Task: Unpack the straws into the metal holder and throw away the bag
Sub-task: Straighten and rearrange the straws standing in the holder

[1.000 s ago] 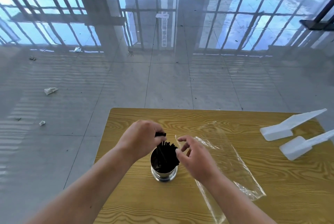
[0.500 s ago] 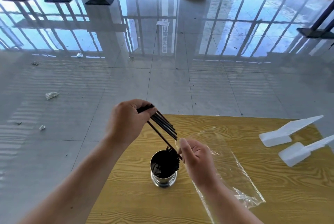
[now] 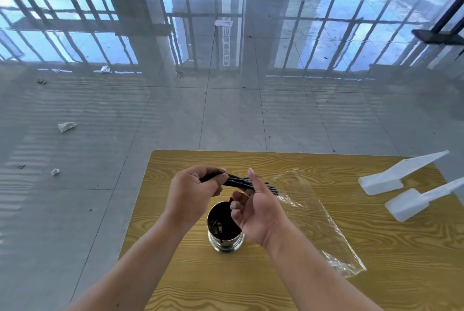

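Observation:
A round metal holder (image 3: pixel 225 241) stands on the wooden table (image 3: pixel 276 285), its inside dark with little showing in it. Above it my left hand (image 3: pixel 193 191) grips one end of a bundle of black straws (image 3: pixel 239 182), which lies almost level and points right. My right hand (image 3: pixel 258 207) is at the bundle's other end, fingers curled around the straws from below, thumb up. The clear plastic bag (image 3: pixel 319 215) lies flat and empty on the table to the right of the holder.
Two white plastic scoop-shaped pieces (image 3: pixel 391 177) (image 3: pixel 421 200) rest at the table's right edge. Beyond the table lies glossy tiled floor with scraps of paper (image 3: pixel 66 126) at the left. Dark table bases (image 3: pixel 439 35) stand far off.
My left hand lifted the black straws out of the holder and turned them from slanting to nearly level. My right hand rose from beside the holder and took hold of their far end.

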Demonstrator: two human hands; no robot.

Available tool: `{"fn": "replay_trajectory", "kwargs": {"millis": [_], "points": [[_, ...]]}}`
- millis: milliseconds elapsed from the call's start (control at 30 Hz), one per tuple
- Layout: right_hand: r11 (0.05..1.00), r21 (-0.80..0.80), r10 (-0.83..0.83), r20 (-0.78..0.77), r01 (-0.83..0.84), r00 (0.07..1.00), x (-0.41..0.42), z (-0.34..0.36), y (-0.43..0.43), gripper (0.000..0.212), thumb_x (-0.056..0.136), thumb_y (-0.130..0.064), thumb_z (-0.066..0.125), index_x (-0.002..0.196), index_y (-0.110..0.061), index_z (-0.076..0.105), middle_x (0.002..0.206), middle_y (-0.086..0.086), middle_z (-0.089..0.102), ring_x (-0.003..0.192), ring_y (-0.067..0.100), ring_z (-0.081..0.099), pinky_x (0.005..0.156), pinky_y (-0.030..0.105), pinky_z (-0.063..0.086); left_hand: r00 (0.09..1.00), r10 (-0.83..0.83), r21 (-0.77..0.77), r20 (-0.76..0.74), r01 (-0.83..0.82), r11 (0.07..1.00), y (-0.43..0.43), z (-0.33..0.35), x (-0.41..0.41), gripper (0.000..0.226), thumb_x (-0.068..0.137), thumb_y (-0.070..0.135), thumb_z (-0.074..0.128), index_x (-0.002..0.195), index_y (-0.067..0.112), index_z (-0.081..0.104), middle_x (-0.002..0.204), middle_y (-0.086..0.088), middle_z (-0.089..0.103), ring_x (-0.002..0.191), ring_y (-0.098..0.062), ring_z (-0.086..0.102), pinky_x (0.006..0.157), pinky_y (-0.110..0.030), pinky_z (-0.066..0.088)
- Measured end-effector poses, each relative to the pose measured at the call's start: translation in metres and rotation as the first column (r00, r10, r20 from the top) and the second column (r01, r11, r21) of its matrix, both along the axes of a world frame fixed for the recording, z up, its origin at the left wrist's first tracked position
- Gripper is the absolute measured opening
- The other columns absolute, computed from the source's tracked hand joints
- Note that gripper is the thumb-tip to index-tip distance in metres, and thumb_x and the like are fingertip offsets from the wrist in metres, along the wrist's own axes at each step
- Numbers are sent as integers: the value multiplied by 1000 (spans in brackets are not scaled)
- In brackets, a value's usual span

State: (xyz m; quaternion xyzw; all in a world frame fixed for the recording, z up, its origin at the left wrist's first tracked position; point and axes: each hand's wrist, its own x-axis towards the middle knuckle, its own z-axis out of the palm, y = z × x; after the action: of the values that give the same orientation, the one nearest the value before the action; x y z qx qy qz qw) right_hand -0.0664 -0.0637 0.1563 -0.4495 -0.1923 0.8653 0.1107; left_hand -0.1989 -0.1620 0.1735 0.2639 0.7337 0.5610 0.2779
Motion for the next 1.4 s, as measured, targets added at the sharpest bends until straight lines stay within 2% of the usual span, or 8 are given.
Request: {"fn": "replay_trajectory", "kwargs": {"millis": [133,267,500,700,833,1167,1267,1400], "points": [[997,64,-52,7,51,999,2,0,16,39,95,-54,73,97,-16,68,65,2,52,50,13,44,42,23,36,926,35,51,376,-58,997,-5,-4,0,9,85,14,83,91,20,86,85,-8,81,72,-20,73,72,-27,63],[941,334,22,112,-58,994,7,4,28,29,103,-36,65,91,-13,78,64,3,59,51,15,52,45,27,44,851,-26,7,525,26,1000,-9,-10,-2,14,83,17,82,96,13,83,89,-10,79,73,-20,73,69,-30,63],[666,713,78,226,-220,971,14,16,34,30,106,-22,60,92,-2,78,74,11,78,60,23,72,54,36,63,896,-115,-67,428,158,985,-17,-29,-10,24,91,19,81,114,24,77,112,0,79,101,-16,74,89,-37,57],[363,816,165,419,-450,893,11,3,9,28,100,-31,69,79,-12,73,73,17,73,67,34,73,61,48,66,972,6,-223,236,48,974,-24,-51,-19,10,92,23,78,102,25,76,94,-1,78,86,-16,71,72,-28,54],[134,778,210,583,-614,785,11,-18,-5,23,90,-47,70,102,-28,78,88,-8,74,80,8,70,72,31,62,995,-95,-392,6,90,916,-21,-55,-22,18,90,30,76,105,37,69,103,9,74,85,-8,71,69,-28,57],[352,745,159,548,-566,821,45,-42,12,20,89,-44,66,108,-38,68,101,-7,72,79,15,73,71,44,66,829,-556,-677,-67,372,635,11,-61,6,109,67,59,87,159,37,34,154,8,41,125,-17,57,98,-33,57],[403,705,220,545,-584,809,47,-52,8,16,91,-40,66,106,-39,67,103,-8,73,80,12,73,70,36,66,792,-595,-692,-138,353,630,22,-61,13,99,70,63,84,155,40,39,150,8,45,127,-18,57,98,-35,56],[436,694,218,536,-573,815,47,-59,6,15,90,-39,66,105,-40,68,106,-8,73,88,16,75,79,46,66,758,-618,-663,-208,355,659,30,-57,15,44,80,54,77,120,40,69,118,16,60,106,-12,62,85,-29,53]]}}
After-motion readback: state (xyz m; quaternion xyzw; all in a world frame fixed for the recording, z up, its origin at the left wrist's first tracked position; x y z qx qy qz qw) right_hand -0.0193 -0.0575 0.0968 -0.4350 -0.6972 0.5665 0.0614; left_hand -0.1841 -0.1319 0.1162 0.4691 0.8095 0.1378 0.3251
